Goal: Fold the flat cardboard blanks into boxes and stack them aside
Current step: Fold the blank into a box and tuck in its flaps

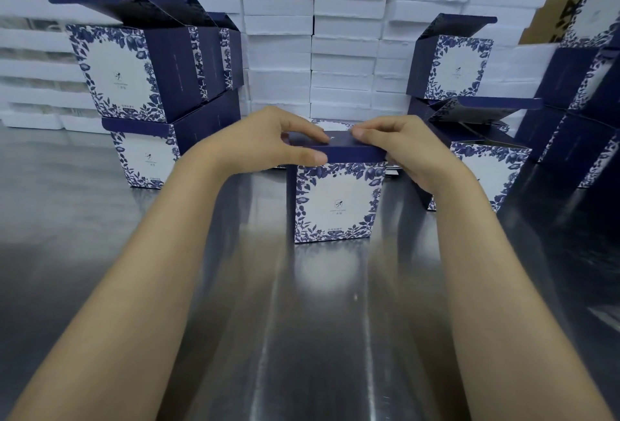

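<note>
Stretched over the steel worktop (302, 320): two bare forearms. Pinches the navy lid flap (352, 152) with the left hand (268, 142), thumb on the front lip, fingers curled on top. Meets it from the other end with the right hand (406, 152), fingertips on top, thumb out of sight. Narrow grip both sides, closed on the flap. Stands upright mid-worktop, that box (335, 209), floral front facing the camera, flap's long axis left to right; rear hidden. Flanked by a left stack (134, 85) and a right stack (453, 68) of open-lidded boxes. Behind, blurred white slabs (342, 51); at the right edge, dark boxes (590, 91), cut off.
</note>
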A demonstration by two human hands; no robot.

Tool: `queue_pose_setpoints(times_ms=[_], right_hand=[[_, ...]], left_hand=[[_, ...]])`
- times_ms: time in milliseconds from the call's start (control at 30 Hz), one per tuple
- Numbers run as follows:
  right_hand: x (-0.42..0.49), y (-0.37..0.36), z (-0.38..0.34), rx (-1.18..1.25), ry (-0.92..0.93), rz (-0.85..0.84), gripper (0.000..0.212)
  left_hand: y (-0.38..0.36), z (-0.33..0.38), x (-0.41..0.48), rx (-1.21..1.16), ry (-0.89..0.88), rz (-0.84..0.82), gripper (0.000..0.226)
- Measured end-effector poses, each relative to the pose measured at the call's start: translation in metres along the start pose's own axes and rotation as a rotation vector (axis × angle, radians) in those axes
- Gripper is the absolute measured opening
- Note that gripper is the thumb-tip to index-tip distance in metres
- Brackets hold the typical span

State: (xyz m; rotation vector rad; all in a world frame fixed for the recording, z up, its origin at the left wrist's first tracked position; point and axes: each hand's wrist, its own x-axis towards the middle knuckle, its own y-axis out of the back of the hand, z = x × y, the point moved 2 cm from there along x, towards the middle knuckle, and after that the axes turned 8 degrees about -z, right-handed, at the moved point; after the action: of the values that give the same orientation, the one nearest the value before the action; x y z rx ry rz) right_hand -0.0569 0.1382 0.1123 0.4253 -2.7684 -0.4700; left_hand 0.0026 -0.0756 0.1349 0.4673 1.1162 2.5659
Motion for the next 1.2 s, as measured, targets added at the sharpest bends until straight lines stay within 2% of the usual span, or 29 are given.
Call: queue_pose_setpoints(times_ms=[133, 233, 433, 533, 633, 733, 800, 1000, 1133, 1200], right_hand=[[-0.002, 0.0, 0.001, -0.01, -0.05, -0.023, 0.018], [-0.005, 0.002, -0.001, -0.004, -0.041, -0.066, 0.026], [-0.008, 0.005, -0.005, -0.011, 0.036, -0.179, 0.02], [-0.006, 0.005, 0.001, -0.079, 0.04, -0.253, 0.017], [-0.005, -0.002, 0.013, -0.015, 0.016, -0.291, 0.01], [-0.005, -0.009, 0.026, -0.012, 0.081, -0.259, 0.021], [-0.005, -0.017, 0.033, 0.024, 0.152, -0.194, 0.028], [-0.002, -0.035, 0.044, -0.007, 0.297, 0.078, 0.03], [-0.004, -0.041, 0.048, 0.001, 0.304, 0.108, 0.032], [-0.006, -0.044, 0.05, -0.008, 0.307, 0.077, 0.04]], left_hand=[[-0.004, -0.001, 0.002, 0.056, -0.012, -0.046, 0.045], [-0.004, -0.002, 0.002, 0.107, -0.022, -0.026, 0.046], [-0.006, -0.005, 0.001, 0.162, -0.065, 0.078, 0.039], [-0.007, -0.01, 0.004, 0.197, -0.033, 0.024, 0.04], [-0.01, -0.018, 0.008, 0.134, -0.008, -0.027, 0.042], [-0.017, -0.027, 0.014, 0.124, -0.015, -0.006, 0.041], [-0.025, -0.033, 0.017, 0.114, -0.042, 0.042, 0.037], [-0.051, -0.051, 0.02, -0.028, -0.162, 0.368, 0.034], [-0.063, -0.059, 0.021, -0.083, -0.212, 0.489, 0.036], [-0.071, -0.063, 0.019, -0.135, -0.206, 0.53, 0.045]])
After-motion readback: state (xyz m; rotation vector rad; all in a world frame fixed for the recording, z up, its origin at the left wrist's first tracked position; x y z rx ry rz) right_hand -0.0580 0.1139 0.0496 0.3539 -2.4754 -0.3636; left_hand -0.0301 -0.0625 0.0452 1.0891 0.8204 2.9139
